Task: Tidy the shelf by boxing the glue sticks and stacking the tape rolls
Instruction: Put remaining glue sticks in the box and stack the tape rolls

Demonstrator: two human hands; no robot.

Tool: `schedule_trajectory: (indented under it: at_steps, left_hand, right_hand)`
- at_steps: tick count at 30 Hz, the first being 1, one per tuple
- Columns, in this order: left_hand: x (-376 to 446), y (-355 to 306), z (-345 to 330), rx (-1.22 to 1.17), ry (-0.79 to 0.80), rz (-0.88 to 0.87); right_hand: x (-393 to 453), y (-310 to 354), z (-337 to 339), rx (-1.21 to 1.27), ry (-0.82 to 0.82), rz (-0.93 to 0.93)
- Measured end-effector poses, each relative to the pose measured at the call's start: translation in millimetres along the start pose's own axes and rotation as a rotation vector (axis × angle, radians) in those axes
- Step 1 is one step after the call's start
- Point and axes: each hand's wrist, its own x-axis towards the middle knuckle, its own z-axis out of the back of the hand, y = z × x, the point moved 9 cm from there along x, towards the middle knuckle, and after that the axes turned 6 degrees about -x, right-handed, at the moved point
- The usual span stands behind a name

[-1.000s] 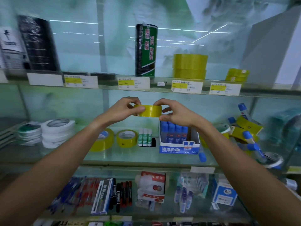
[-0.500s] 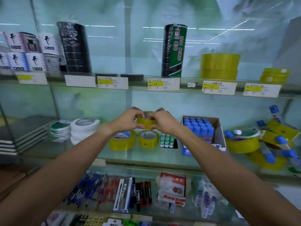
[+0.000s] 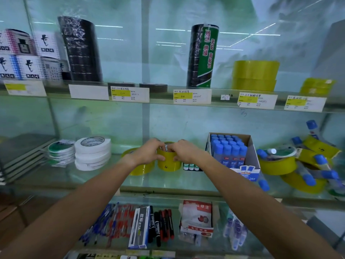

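Note:
On the middle glass shelf my left hand and my right hand both grip a small yellow tape roll from either side; it sits on top of a second small yellow roll. A wider yellow roll lies just left of this stack, partly behind my left wrist. To the right stands an open cardboard box filled with upright blue-capped glue sticks. Further right, loose glue sticks lie jumbled among more yellow tape rolls.
White tape rolls and green-cored rolls are stacked at the left. Small green-capped sticks stand between the stack and the box. The upper shelf carries tall black roll columns and yellow rolls. Pens and markers fill the lower shelf.
Both hands carried the small yellow roll down and leftward from mid-air and set it on the other small roll on the shelf. The view shifted left.

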Motion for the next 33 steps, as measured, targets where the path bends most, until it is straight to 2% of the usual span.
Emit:
schedule_trajectory:
  at_steps: [10, 13, 18, 24, 28, 31, 33]
  left_hand:
    - [1.3, 4.3, -2.6, -0.013, 0.044, 0.024]
    - [3.2, -1.2, 1.1, 0.005, 0.013, 0.005]
    - [12.3, -42.5, 19.4, -0.099, -0.188, -0.079]
    - [21.9, -103.9, 4.2, -0.163, -0.201, -0.216]
    - [29.1, -133.7, -11.1, -0.160, -0.180, -0.262]
    - [31.5, -151.6, -18.5, -0.160, -0.180, -0.285]
    - [32.1, -158.8, -22.7, -0.166, -0.178, -0.290]
  right_hand:
    - [-2.0, -3.9, -3.8, 0.072, 0.005, -0.022]
    - [-14.1, -12.7, 18.7, 0.162, -0.076, -0.040]
    - [-45.5, -58.7, 63.4, 0.250, -0.298, -0.102]
    - [-99.7, -132.1, 84.3, 0.253, -0.416, -0.304]
    - [-146.7, -192.5, 78.7, 0.236, -0.481, -0.600]
    - [-178.6, -231.3, 60.1, 0.159, -0.419, -0.811]
    - [-189.6, -248.0, 38.5, 0.059, -0.271, -0.872]
